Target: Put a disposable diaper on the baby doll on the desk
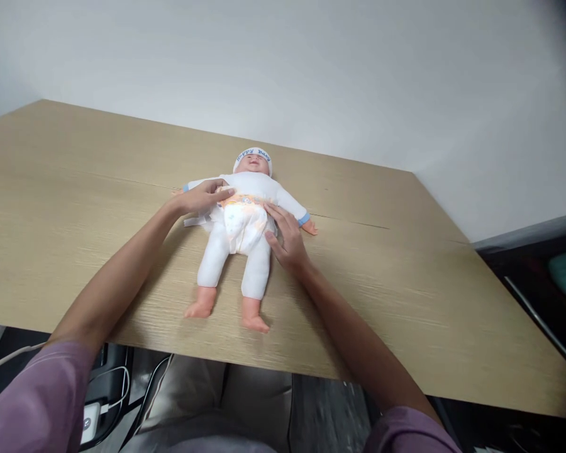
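Note:
A baby doll (pixel 257 183) in a white suit with blue cuffs lies on its back, its feet towards me. On its head is a white cap (pixel 253 152) with blue lettering. A white diaper (pixel 245 228) with an orange printed waistband covers its hips and belly. My left hand (pixel 202 196) grips the waistband at its left end, thumb over the front and fingers bent, their tips partly hidden. Against the opposite side of the diaper rests my right hand (pixel 287 239), fingers stretched out and thumb apart. A white side tab (pixel 195 221) sticks out below my left wrist.
The doll lies on a light wooden table (pixel 382 302), which has a seam across it and backs onto a pale wall (pixel 283 69). Below the front edge are a white charger (pixel 90 421) with a cable and dark chair parts. A dark object stands at the far right.

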`<state>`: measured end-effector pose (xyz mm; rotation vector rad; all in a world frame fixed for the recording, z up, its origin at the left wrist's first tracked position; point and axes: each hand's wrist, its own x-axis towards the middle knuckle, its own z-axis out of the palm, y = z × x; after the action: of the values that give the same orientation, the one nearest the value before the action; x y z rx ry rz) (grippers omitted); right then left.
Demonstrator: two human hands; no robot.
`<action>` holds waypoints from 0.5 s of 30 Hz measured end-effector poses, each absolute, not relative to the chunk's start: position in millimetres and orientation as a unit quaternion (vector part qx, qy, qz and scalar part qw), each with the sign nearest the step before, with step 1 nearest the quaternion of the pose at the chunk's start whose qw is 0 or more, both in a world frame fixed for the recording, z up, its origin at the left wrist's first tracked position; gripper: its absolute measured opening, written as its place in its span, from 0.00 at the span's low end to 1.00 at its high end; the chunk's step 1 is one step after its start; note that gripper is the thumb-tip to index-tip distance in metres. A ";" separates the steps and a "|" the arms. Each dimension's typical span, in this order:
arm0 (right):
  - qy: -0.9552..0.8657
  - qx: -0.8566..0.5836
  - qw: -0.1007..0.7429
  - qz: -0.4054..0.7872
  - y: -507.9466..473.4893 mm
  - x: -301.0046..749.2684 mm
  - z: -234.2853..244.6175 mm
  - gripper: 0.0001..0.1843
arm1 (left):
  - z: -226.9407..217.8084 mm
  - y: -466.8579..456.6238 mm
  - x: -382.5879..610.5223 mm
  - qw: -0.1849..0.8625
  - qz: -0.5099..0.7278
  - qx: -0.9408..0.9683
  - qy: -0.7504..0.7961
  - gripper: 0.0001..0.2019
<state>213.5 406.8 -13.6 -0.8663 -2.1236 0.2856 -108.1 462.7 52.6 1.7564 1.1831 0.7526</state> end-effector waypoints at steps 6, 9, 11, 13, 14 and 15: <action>-0.837 -0.353 0.406 0.102 408.0 215.4 -8.4 0.31 | 42.6 442.5 -144.2 0.481 0.234 0.694 0.481 0.23; -0.822 -0.352 0.440 0.083 404.5 207.1 3.9 0.25 | 27.8 436.8 -155.7 0.432 0.282 0.698 0.497 0.21; -0.809 -0.363 0.457 0.068 401.2 195.5 16.9 0.22 | 17.8 433.4 -159.4 0.354 0.303 0.710 0.528 0.20; -0.803 -0.372 0.462 0.057 399.7 179.8 31.9 0.17 | 10.5 429.4 -161.4 0.249 0.301 0.730 0.561 0.19; -0.807 -0.368 0.458 0.057 400.2 171.2 39.3 0.16 | 8.1 427.5 -162.1 0.202 0.294 0.739 0.572 0.18; -0.817 -0.358 0.449 0.061 401.7 162.6 46.3 0.14 | 6.6 425.7 -162.7 0.168 0.282 0.746 0.580 0.19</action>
<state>162.6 401.7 46.3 -0.8856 -2.0206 0.1521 -162.7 425.7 6.6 2.1205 1.6495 0.8032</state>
